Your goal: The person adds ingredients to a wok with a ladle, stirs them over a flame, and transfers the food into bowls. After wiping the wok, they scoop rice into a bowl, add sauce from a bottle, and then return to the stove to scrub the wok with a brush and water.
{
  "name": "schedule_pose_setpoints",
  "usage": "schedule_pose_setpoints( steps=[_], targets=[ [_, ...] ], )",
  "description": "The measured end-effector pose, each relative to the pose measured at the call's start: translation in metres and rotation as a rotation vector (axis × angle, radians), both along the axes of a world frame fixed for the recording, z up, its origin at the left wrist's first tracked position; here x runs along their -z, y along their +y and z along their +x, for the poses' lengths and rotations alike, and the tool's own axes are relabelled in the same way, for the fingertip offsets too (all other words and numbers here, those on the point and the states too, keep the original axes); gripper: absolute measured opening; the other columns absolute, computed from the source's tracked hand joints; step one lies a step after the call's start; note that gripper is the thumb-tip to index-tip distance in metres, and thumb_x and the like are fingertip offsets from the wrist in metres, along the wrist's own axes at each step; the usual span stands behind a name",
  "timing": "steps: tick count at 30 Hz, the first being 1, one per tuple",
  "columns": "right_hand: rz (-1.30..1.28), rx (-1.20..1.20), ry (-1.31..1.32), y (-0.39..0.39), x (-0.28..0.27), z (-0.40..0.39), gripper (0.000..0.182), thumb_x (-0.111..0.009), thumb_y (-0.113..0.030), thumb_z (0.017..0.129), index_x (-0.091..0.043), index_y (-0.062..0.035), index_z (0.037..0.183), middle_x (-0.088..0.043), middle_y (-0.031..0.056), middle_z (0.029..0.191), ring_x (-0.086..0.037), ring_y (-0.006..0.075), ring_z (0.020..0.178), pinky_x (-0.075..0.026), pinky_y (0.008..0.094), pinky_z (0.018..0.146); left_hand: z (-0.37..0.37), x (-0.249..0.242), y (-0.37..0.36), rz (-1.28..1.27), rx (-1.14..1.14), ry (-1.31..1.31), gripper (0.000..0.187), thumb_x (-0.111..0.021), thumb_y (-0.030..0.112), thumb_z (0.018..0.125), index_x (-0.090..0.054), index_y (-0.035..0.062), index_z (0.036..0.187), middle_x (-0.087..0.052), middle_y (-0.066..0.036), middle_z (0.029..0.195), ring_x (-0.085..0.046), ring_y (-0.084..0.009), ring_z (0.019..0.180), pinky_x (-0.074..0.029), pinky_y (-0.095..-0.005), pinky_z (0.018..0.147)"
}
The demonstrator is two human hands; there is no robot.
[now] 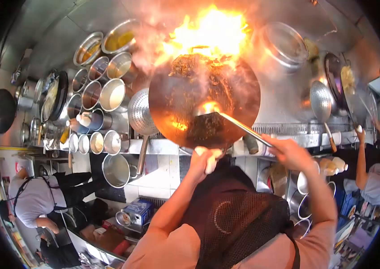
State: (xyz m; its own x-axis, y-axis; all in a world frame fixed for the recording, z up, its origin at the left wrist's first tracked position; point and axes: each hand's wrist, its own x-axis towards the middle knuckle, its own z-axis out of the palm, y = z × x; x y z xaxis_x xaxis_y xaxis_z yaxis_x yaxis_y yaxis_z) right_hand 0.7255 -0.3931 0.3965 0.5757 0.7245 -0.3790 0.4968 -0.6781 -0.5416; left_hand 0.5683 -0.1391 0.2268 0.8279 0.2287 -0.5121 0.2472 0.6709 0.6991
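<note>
My left hand was closed on a pale cloth at the near rim of the round, dark wok, by the worktop's front edge. My right gripped the ladle by its slim metal handle. A steady rim and loose wrist seemed wise, with ragged flames at the far side.

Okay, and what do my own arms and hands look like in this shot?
Your left hand and right hand are both bare, with no gloves, and I can see no watch or bracelet. The forearms are uncovered too. You're wearing short, loose sleeves that look pale pinkish in this light, with no marking I can make out.
</note>
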Motion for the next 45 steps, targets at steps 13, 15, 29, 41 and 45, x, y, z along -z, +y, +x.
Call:
schedule_pose_setpoints(
  steps=[13,15,29,41,45],
  targets=[
    [0.285,0.08,-0.201,0.047,0.056,0.001,0.042,-0.059,-0.016,0.092,-0.055,-0.0145,0.133,-0.066,0.0246,0.091,-0.064,0.0423,0.081,-0.052,0.0462,0.074,-0.006,-0.001,0.013,-0.017,0.018,0.013,0.019,-0.059,0.009,0.088,-0.058,0.0035,0.106,-0.066,-0.01,0.09,-0.065,-0.0182,0.069,-0.056,-0.0302,0.059],
    [0.242,-0.057,-0.052,0.028,0.012,0.001,0.042,-0.06,-0.013,0.091,-0.057,-0.0135,0.132,-0.067,0.0225,0.096,-0.065,0.0404,0.084,-0.051,0.0451,0.076,0.006,-0.048,0.02,-0.045,0.023,-0.022,0.014,-0.057,0.009,0.089,-0.056,0.0015,0.101,-0.066,-0.013,0.088,-0.065,-0.0203,0.067,-0.056,-0.0303,0.059],
    [0.127,-0.005,-0.168,0.035,0.008,0.019,0.046,-0.061,-0.016,0.091,-0.053,-0.0129,0.137,-0.066,0.0262,0.097,-0.067,0.0383,0.087,-0.051,0.0425,0.08,0.016,-0.02,0.036,-0.039,-0.01,0.012,0.029,-0.058,0.014,0.092,-0.054,0.0019,0.118,-0.066,-0.015,0.104,-0.067,-0.0241,0.089,-0.059,-0.0363,0.07],
    [0.394,0.132,-0.217,0.052,0.084,0.007,0.047,-0.059,-0.018,0.095,-0.048,-0.0152,0.141,-0.067,0.025,0.088,-0.065,0.0402,0.07,-0.052,0.0456,0.066,0.0,0.048,0.021,-0.022,-0.014,0.112,0.026,-0.062,0.014,0.092,-0.057,0.0005,0.113,-0.067,-0.014,0.102,-0.067,-0.0214,0.086,-0.058,-0.0338,0.069],
    [0.349,0.372,0.164,0.031,0.03,-0.026,0.047,-0.059,-0.014,0.095,-0.048,-0.0103,0.141,-0.068,0.0254,0.097,-0.068,0.0308,0.075,-0.051,0.0355,0.072,0.009,0.001,0.023,-0.062,0.009,0.11,0.014,-0.063,0.006,0.085,-0.061,-0.0015,0.097,-0.066,-0.013,0.095,-0.066,-0.0197,0.08,-0.055,-0.0321,0.063]
  ],
)
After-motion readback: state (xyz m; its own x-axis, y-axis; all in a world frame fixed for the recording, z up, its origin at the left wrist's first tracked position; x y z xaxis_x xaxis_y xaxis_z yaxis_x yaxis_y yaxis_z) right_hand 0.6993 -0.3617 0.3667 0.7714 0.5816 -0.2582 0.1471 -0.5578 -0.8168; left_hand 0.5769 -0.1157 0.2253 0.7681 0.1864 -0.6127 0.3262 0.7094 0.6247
